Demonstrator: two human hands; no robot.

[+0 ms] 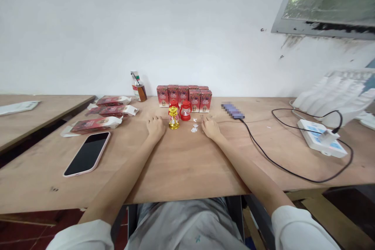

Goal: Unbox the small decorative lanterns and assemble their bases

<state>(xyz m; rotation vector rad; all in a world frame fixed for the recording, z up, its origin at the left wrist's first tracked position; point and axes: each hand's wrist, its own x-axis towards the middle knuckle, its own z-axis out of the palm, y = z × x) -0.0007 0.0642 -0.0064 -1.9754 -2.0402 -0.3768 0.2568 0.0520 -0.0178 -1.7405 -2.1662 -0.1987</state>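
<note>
My left hand (pixel 156 126) rests palm down on the table, its fingers loosely laid out and holding nothing. Just to its right stands a small gold lantern (pixel 174 119), with a red lantern (pixel 174 103) partly hidden behind it. A second red lantern (pixel 185 111) stands upright beside them. My right hand (pixel 211 128) also lies on the tabletop, fingers slightly spread and no object in them. Between this hand and the lanterns are several small white scraps (pixel 194 129). Behind the lanterns, several red printed boxes (pixel 195 100) stand in a cluster near the wall.
Several flattened red boxes (pixel 96 125) lie at the left, above a phone (pixel 88 154). A bottle of brown liquid (pixel 138 88) stands by the wall. On the right, a black cable (pixel 263 154) joins a blurred-out flat object (pixel 233 110) and a white power strip (pixel 322 140).
</note>
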